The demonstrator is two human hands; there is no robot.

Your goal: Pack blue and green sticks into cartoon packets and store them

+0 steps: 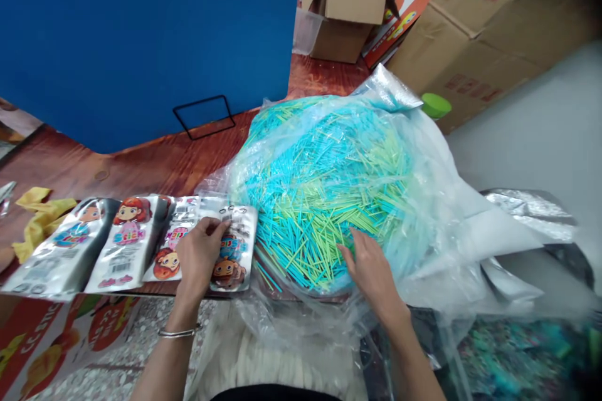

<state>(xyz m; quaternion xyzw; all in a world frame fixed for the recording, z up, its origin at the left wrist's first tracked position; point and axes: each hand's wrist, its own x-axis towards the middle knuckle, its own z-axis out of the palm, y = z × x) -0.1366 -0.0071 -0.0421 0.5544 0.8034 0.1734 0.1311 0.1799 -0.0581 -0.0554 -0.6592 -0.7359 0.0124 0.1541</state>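
My left hand [201,255] is over the rightmost silvery printed pouch [241,241], thumb and fingertips pinched together at its upper part. To the left lie more printed pouches [126,250] in overlapping stacks, marked "Stick" with cartoon faces. My right hand [371,266] reaches into the near edge of a large heap of thin blue and green sticks [310,194]. Its thumb and index finger are apart, touching the sticks, and I make out nothing held between them. The heap sits in an opened clear plastic bag [418,200].
A blue panel [150,31] stands behind the wood-patterned table [160,166], with a black wire frame [204,118] before it. A yellow cloth [40,222] lies far left. Cardboard boxes [348,6] stand at the back right, near a green cup [435,105]. Silvery sheeting [527,216] lies right.
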